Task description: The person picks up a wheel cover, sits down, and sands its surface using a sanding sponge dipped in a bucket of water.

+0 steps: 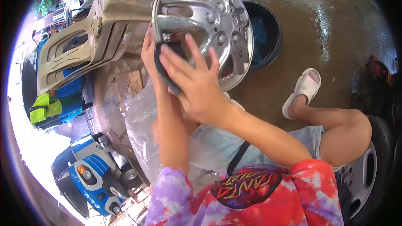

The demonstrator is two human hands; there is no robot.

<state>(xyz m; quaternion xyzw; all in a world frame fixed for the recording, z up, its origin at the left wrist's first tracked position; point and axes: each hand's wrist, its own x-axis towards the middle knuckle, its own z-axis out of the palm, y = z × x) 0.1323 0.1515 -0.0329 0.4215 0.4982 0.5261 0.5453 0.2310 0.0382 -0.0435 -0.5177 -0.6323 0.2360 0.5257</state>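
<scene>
Wet brown floor (301,29) behind a shiny silver, multi-spoked wheel cover (226,23).

This looks like an outdoor vehicle-washing or repair yard, judging by the wet brown ground (301,29), the round dark tub of water (274,54), the silver multi-spoke wheel cover (224,23), the black tire (383,142) at the side and the blue-and-white three-wheeled vehicle (90,180) parked nearby.

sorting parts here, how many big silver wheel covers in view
2: a wheel cover in the left hand, another in the black tire at lower right, partly hidden. More may be hidden.
</scene>
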